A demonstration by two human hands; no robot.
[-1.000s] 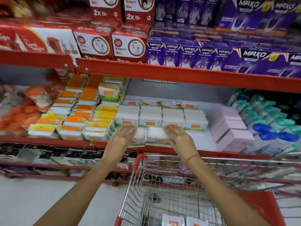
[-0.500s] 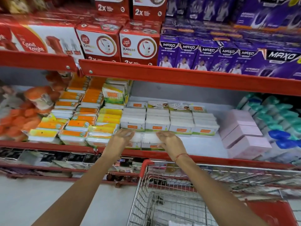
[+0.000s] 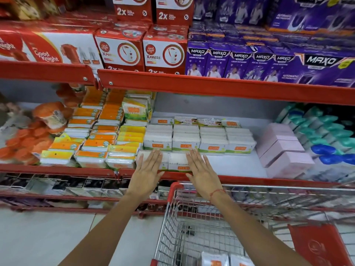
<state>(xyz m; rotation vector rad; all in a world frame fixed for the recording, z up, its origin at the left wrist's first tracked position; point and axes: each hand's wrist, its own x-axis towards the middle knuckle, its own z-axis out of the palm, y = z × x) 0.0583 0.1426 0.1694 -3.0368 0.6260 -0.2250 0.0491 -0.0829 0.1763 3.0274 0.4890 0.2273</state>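
Two white cotton-swab packs [image 3: 177, 162] with orange labels lie side by side at the front edge of the red middle shelf [image 3: 57, 168]. My left hand [image 3: 147, 172] lies flat, fingers straight, over the left pack. My right hand [image 3: 200, 170] is flat too, fingers straight, at the right pack's right side. Behind them stands a row of the same white packs [image 3: 199, 140], stacked in several columns. More of these packs [image 3: 226, 259] lie in the wire shopping cart [image 3: 192, 227] below my arms.
Orange and yellow packets [image 3: 96, 139] fill the shelf to the left. Pink boxes [image 3: 282, 150] and teal-and-blue bottles [image 3: 330, 139] stand to the right, with bare white shelf floor [image 3: 230, 164] between. Red and purple boxes [image 3: 240, 62] line the shelf above. The cart's red handle [image 3: 173, 191] is under my wrists.
Both hands went from curled around the two front packs to flat with straight fingers over them. The view has shifted closer to the shelf.
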